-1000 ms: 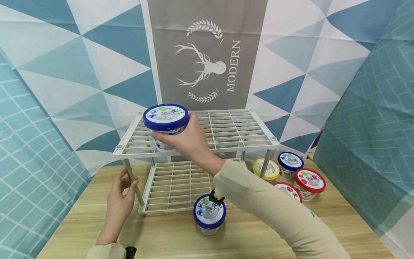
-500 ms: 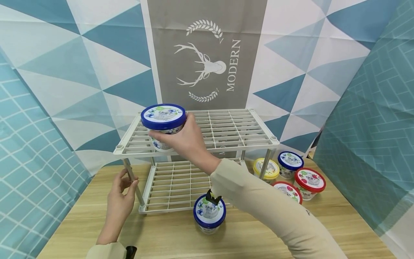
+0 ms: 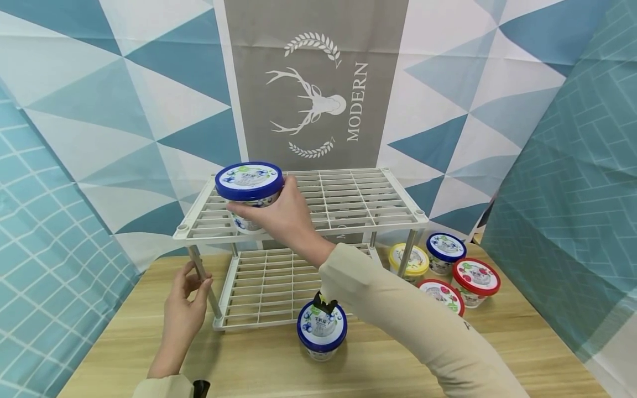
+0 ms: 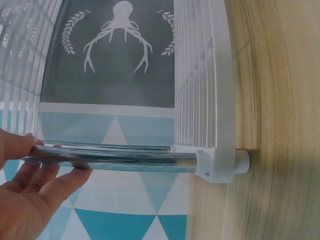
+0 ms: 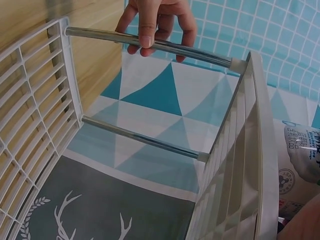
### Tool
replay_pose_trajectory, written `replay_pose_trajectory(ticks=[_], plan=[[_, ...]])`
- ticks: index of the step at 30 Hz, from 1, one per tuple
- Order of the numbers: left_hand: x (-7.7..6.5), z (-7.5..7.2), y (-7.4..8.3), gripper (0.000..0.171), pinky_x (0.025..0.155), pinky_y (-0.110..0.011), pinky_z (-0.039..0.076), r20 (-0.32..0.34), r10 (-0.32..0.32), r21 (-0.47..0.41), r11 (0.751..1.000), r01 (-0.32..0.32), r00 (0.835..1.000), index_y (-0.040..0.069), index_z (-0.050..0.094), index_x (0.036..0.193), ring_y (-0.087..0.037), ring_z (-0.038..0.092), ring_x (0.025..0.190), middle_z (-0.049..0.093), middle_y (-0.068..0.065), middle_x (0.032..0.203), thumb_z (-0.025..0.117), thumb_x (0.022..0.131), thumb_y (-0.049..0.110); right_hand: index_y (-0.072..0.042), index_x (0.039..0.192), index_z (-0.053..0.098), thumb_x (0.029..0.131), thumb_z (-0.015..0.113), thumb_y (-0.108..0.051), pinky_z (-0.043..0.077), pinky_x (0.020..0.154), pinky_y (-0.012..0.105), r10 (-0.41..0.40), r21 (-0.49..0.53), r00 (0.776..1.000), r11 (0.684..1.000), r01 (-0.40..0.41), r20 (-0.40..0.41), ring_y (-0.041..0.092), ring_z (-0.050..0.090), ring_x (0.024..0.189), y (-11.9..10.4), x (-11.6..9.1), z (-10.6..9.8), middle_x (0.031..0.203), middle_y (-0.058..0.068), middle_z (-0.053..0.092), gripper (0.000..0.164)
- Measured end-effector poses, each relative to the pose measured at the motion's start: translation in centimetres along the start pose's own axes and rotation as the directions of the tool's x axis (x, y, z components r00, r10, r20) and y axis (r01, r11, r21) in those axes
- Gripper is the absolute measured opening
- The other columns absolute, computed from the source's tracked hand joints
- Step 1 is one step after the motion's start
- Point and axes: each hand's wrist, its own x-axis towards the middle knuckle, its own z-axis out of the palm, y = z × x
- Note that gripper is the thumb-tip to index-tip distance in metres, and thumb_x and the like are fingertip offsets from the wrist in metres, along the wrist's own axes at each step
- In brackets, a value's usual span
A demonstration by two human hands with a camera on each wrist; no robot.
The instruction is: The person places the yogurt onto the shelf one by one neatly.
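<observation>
My right hand (image 3: pixel 286 213) grips a round tub with a blue lid (image 3: pixel 249 181) and blueberry pictures, upright at the left end of the upper rack shelf (image 3: pixel 343 199). In the right wrist view the tub's side (image 5: pixel 300 170) shows right against the outer face of that shelf. My left hand (image 3: pixel 186 304) pinches the front left metal post (image 4: pixel 125 159) of the white two-tier rack between thumb and fingers. A second blue-lidded tub (image 3: pixel 322 329) stands on the table in front of the lower shelf (image 3: pixel 269 282), partly overlapped by a black item at my right cuff.
Right of the rack stand a yellow-lidded tub (image 3: pixel 409 260), another blue-lidded tub (image 3: pixel 445 247) and two red-lidded tubs, one farther right (image 3: pixel 476 276). The wooden table (image 3: pixel 259 370) meets a patterned backdrop (image 3: pixel 318 83) behind the rack.
My right hand has shifted slightly left along the upper shelf with the blue-lidded tub. The left hand stays on the post.
</observation>
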Motion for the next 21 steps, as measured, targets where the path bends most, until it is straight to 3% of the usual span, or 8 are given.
replay_pose_trajectory(ticks=[21], plan=[[-0.03,-0.04,0.11,0.044,0.066,0.002,0.037,0.004,-0.013,-0.028,1.0,0.013,1.0,0.008,0.04,0.136,0.022,0.041,0.085,0.063,-0.016,0.106,0.054,0.095,0.01,-0.015,0.144,0.021,0.066,0.081,-0.049,0.044,0.099,0.039,0.013,-0.021,0.998,1.0,-0.011,0.07,0.022,0.046,0.128,-0.4,0.01,-0.37,0.139,0.007,0.042,0.104]])
